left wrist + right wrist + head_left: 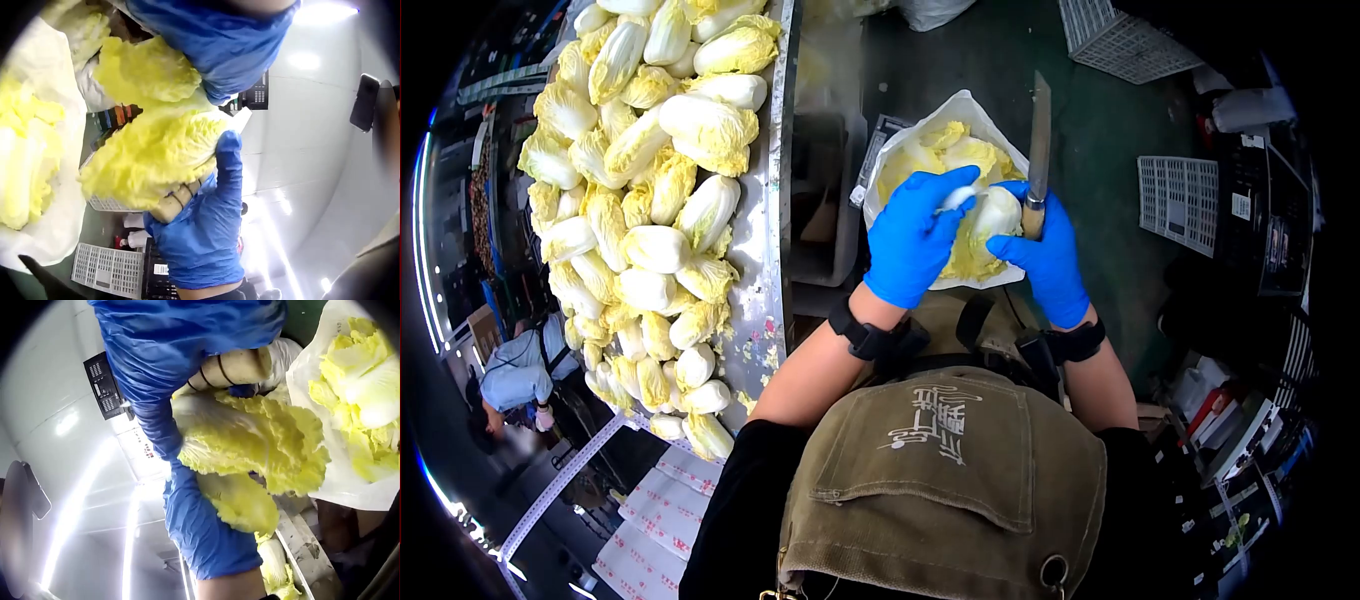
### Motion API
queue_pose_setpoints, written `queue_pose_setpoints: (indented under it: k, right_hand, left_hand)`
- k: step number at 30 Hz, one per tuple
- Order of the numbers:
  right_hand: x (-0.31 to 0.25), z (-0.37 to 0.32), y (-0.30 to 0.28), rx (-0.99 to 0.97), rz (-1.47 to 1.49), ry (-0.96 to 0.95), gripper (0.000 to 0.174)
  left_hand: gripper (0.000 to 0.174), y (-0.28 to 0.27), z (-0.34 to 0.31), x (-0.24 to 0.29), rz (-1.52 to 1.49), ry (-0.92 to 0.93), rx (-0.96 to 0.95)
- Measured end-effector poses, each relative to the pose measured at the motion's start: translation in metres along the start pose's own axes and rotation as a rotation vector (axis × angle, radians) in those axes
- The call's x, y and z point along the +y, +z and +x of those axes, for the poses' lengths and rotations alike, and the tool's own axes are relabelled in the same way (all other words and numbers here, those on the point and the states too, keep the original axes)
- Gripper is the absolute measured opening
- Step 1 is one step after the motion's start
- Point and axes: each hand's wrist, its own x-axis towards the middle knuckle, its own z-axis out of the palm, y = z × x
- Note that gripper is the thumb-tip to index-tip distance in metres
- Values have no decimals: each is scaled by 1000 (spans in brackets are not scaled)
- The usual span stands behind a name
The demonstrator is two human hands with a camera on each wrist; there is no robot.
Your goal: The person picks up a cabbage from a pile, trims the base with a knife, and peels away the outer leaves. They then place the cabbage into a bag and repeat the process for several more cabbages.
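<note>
Both hands wear blue gloves and hold one yellow napa cabbage (992,222) over a white bag (960,108) of trimmed cabbages. My left hand (915,235) grips the cabbage's left side, with a pale leaf piece at its fingertips. My right hand (1045,255) grips a knife by its wooden handle (234,365), blade (1040,130) pointing up and away, while its fingers rest against the cabbage's right side. In the left wrist view the cabbage (156,156) sits between the left hand (219,44) and the right hand (206,231). The right wrist view shows the cabbage (262,437) below the right hand (175,344).
A metal table (775,200) on the left carries a big pile of napa cabbages (650,200). White plastic crates (1185,200) lie on the dark green floor at right. Another person crouches at the lower left (520,375). A khaki apron (940,480) covers my front.
</note>
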Motion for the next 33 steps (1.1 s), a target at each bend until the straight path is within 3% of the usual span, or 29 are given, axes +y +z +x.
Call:
queue_pose_setpoints:
  k: [2, 4, 9, 12, 14, 17, 24, 27, 33]
  right_hand:
    - [1, -1, -9, -15, 6, 20, 56]
    - [8, 3, -25, -12, 49, 45, 55]
    - [-2, 4, -34, -135, 160, 46, 60]
    - [-5, 5, -27, -199, 243, 60, 63]
    - [-6, 4, -21, -211, 267, 101, 64]
    - [-12, 1, -7, -151, 223, 75, 63]
    - [-27, -2, 19, -61, -33, -161, 48]
    - [-39, -8, 31, -14, -57, -183, 45]
    - [-27, -16, 27, 30, -66, -195, 43]
  left_hand:
    - [22, -4, 0, -13, -208, -94, 57]
    - [20, -13, 6, -32, -217, -65, 114]
    - [53, -3, 2, -43, 33, -105, -220]
    - [64, -8, 3, -17, -670, -389, -446]
    - [75, 0, 0, 4, -960, -496, -488]
    - [71, 8, -3, 9, -938, -310, -526]
    - [73, -10, -3, 22, -788, -325, -436]
    - [72, -13, -4, 22, -964, -320, -398]
    - [75, -20, -7, 30, -966, -340, -362]
